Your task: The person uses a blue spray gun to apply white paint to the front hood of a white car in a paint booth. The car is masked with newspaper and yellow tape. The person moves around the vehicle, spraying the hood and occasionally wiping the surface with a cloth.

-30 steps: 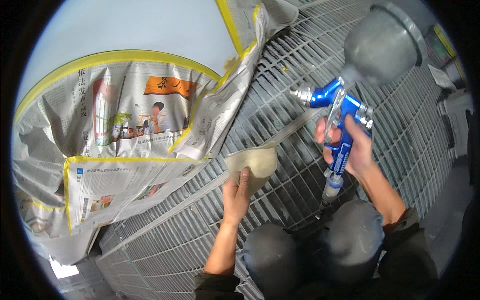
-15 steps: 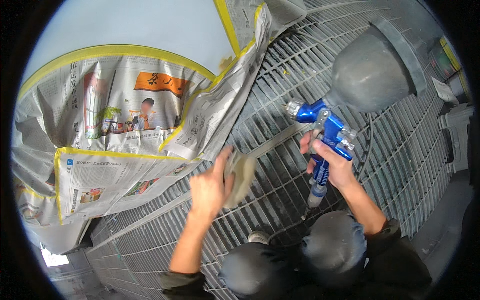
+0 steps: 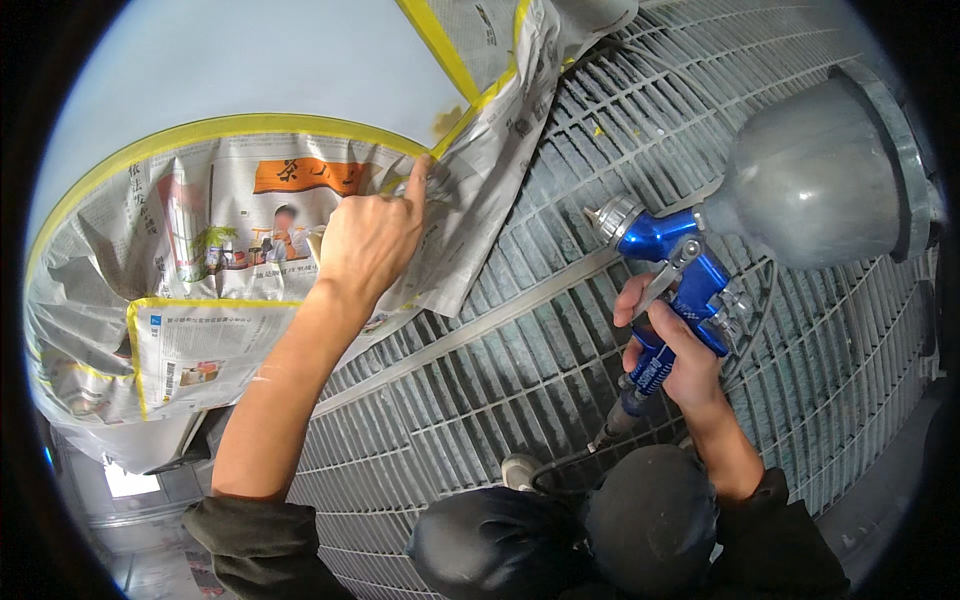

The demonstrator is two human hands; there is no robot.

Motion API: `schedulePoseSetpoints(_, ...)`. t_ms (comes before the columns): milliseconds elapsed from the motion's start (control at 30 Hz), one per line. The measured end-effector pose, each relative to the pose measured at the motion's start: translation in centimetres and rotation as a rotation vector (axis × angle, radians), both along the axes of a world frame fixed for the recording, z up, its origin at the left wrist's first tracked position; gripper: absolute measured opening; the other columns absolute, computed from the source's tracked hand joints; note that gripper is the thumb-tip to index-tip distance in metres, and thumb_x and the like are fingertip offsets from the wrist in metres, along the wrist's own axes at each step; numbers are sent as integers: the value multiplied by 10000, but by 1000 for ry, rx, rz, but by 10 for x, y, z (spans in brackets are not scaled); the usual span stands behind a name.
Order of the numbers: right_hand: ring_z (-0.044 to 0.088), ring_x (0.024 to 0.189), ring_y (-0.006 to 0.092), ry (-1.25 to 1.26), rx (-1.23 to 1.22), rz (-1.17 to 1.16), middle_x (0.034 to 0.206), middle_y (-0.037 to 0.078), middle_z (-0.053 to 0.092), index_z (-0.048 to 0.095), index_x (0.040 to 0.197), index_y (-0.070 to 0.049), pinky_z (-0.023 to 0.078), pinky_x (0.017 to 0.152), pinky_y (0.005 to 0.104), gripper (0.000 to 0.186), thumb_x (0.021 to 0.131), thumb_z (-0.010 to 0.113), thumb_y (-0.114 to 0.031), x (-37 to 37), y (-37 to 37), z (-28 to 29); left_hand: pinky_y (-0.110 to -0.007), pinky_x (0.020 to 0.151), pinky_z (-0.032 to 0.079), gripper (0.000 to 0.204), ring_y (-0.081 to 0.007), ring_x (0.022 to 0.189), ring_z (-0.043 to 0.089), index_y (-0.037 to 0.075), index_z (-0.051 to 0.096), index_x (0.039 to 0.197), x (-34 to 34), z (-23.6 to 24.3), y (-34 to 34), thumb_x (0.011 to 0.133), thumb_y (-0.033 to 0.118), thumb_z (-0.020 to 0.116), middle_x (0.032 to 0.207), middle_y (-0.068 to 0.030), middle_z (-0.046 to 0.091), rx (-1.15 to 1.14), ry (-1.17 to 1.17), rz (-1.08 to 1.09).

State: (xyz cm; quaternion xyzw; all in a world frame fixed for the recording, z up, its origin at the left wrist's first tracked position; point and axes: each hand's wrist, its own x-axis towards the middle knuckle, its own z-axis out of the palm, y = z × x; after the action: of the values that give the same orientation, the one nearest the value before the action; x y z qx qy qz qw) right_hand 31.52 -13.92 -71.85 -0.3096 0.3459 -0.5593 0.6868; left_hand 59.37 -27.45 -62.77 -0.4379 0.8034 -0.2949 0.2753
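My left hand (image 3: 372,230) points its index finger onto the corner of yellow masking tape (image 3: 456,134) where newspaper sheeting (image 3: 200,225) borders a pale painted panel (image 3: 250,65). Its other fingers are curled over a beige pad (image 3: 316,242), mostly hidden beneath them. My right hand (image 3: 676,355) grips a blue spray gun (image 3: 655,235) by its handle, fingers around the trigger; a large grey cup (image 3: 805,175) is fitted on it, tilted to the right, and the nozzle points left toward the panel.
Beneath me is a metal grating floor (image 3: 490,350), with a hose (image 3: 555,470) running from the gun's handle past my shoe (image 3: 520,470) and my bent knees (image 3: 645,510). The masked panel's lower edge overhangs the grating at left.
My left hand has moved up and left with the pad, from over the grating onto the taped newspaper, index finger now extended. The gun's cup has swung lower and farther right.
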Motion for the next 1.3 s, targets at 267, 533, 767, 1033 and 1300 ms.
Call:
schedulePoseSetpoints(267,559,920,127,29,-7,27,1023,73,573,558,1115,-26,519,549,257,272,969,496,-248,2,-1,1,-346,490,519,691,-217,504,640,-40,283,1485,-7,0,0,851,102,520,593,-91,635,6,-57,2)
schedulePoseSetpoints(533,569,892,132,-7,37,-29,1012,84,582,572,1097,-16,509,522,251,265,964,503,-235,6,-1,1,-298,454,470,543,-150,480,607,-27,487,1378,-16,0,-2,859,126,532,561,-2,612,-72,-139,-134)
schedulePoseSetpoints(767,581,865,133,-54,35,-59,1014,90,591,567,1116,-12,509,521,247,248,975,498,-204,6,2,-8,-297,427,436,525,-135,489,608,-26,497,1364,-6,-8,-11,878,170,527,566,17,606,-120,-132,-228)
schedulePoseSetpoints(1033,579,834,102,-51,6,-72,996,82,574,562,1067,0,501,483,213,233,981,490,-205,14,2,-2,-274,425,417,561,-111,482,576,6,454,1416,-9,3,2,876,131,543,556,39,577,-106,-69,-116)
schedulePoseSetpoints(1300,583,825,107,-41,-7,-64,996,84,582,569,1105,-15,517,500,228,246,983,486,-213,7,2,3,-319,479,471,514,-166,588,651,-80,473,1329,-22,-16,60,864,126,552,667,-14,646,129,123,-93)
